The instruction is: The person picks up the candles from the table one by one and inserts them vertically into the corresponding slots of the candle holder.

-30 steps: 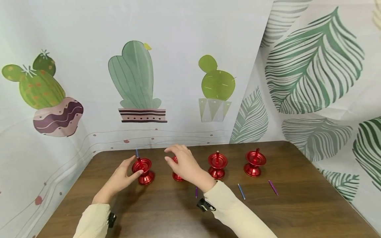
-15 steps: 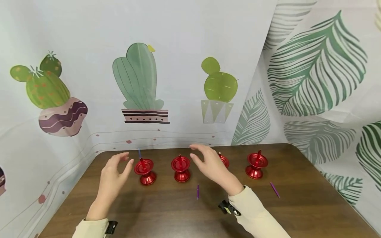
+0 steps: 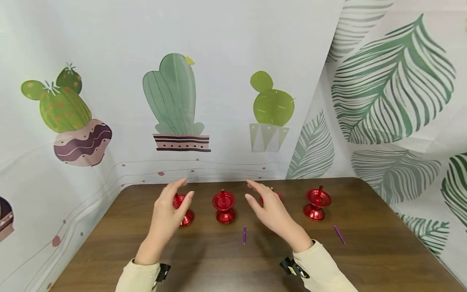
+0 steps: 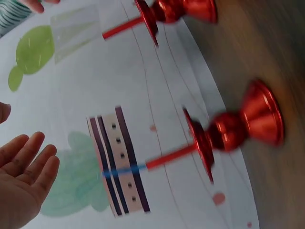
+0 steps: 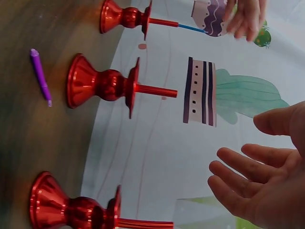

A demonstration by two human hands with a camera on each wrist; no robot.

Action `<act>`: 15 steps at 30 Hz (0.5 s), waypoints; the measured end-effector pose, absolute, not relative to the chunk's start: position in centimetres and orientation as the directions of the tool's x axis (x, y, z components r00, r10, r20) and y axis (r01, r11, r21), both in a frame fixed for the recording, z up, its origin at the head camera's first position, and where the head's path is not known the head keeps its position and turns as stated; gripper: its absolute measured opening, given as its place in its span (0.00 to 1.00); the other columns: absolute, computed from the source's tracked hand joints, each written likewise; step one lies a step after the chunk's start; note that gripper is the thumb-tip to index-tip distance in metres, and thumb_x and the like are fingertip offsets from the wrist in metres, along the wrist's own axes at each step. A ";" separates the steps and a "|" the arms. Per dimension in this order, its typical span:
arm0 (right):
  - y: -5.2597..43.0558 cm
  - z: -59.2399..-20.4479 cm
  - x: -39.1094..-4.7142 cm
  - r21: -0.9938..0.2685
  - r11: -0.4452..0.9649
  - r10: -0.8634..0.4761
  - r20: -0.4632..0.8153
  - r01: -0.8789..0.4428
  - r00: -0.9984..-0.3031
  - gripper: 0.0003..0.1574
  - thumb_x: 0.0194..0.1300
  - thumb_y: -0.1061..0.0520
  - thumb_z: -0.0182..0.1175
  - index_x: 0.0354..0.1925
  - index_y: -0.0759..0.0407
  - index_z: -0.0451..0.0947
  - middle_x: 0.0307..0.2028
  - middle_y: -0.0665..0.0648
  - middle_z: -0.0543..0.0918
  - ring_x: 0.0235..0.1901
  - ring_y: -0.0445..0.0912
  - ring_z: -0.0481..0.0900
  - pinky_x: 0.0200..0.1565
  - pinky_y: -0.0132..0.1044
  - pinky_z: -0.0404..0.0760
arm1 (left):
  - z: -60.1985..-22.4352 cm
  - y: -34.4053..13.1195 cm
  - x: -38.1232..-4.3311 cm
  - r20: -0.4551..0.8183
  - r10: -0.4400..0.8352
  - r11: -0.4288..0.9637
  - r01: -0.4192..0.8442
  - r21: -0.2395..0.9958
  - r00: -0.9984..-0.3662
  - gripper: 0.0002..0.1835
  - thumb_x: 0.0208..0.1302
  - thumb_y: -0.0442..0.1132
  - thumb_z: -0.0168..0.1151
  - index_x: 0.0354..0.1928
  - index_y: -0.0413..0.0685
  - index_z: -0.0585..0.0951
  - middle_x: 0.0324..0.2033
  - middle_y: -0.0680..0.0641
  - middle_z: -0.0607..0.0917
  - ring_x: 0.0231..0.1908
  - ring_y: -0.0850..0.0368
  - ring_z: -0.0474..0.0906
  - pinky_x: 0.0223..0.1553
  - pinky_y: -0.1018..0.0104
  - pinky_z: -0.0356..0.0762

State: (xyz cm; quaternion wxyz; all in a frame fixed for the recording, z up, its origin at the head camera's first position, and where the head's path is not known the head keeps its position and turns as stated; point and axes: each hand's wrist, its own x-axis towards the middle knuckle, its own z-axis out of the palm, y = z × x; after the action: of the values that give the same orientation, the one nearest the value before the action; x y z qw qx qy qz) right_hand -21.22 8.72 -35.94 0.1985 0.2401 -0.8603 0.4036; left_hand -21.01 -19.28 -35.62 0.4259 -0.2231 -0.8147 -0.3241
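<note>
Presently | left hand [image 3: 167, 211] raised, loosely unfurled, empty | right hand [image 3: 271, 210] likewise | blue stick [image 5: 190, 27] perhaps tilted

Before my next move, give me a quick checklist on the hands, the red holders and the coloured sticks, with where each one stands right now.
1. Hands free: ok; left hand and right hand hold nothing.
2. Blue stick in a holder: ok; the blue stick juts from the tube of the leftmost red holder.
3. Blue stick firmly seated: cannot tell.
4. Every holder filled: not ok; the second red holder and rightmost red holder show bare tubes.
5. Purple sticks in sight: ok; the nearer-to-centre purple stick and right-hand purple stick lie on the table.
</note>
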 end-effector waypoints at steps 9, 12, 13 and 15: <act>9.1 -37.9 -20.7 -0.621 0.554 -0.264 0.501 -0.555 -0.824 0.32 0.68 0.56 0.59 0.66 0.63 0.66 0.59 0.61 0.76 0.58 0.55 0.75 0.57 0.53 0.73 | -36.7 -15.9 -22.8 0.633 0.163 0.636 0.572 0.519 -0.757 0.32 0.61 0.43 0.67 0.66 0.43 0.70 0.61 0.37 0.74 0.57 0.42 0.74 0.56 0.45 0.72; 9.1 -38.4 -20.7 -0.626 0.556 -0.274 0.484 -0.547 -0.831 0.32 0.67 0.56 0.60 0.66 0.64 0.66 0.60 0.62 0.75 0.58 0.55 0.74 0.58 0.54 0.73 | -37.5 -15.4 -23.6 0.550 0.178 0.616 0.529 0.584 -0.816 0.34 0.62 0.46 0.66 0.68 0.45 0.67 0.65 0.37 0.70 0.66 0.41 0.65 0.62 0.42 0.64; 9.1 -38.5 -20.7 -0.629 0.555 -0.275 0.478 -0.544 -0.834 0.32 0.67 0.56 0.60 0.66 0.64 0.66 0.61 0.62 0.75 0.59 0.55 0.74 0.58 0.54 0.73 | -37.8 -15.3 -23.9 0.524 0.183 0.607 0.515 0.605 -0.831 0.35 0.62 0.47 0.66 0.69 0.45 0.67 0.66 0.38 0.69 0.66 0.41 0.63 0.63 0.42 0.63; 9.1 -38.7 -20.7 -0.635 0.552 -0.280 0.470 -0.541 -0.837 0.33 0.67 0.57 0.60 0.67 0.63 0.66 0.60 0.62 0.75 0.59 0.55 0.74 0.58 0.54 0.72 | -38.4 -15.2 -24.3 0.473 0.191 0.597 0.484 0.640 -0.860 0.37 0.62 0.49 0.66 0.70 0.46 0.65 0.67 0.39 0.67 0.68 0.42 0.61 0.64 0.42 0.61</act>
State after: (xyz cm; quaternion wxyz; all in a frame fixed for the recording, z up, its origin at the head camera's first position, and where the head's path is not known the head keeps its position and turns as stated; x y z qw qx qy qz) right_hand -20.67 9.09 -38.68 0.1592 0.2369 -0.8663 0.4099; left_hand -24.31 -15.22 -38.37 0.1807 -0.1930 -0.8751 -0.4053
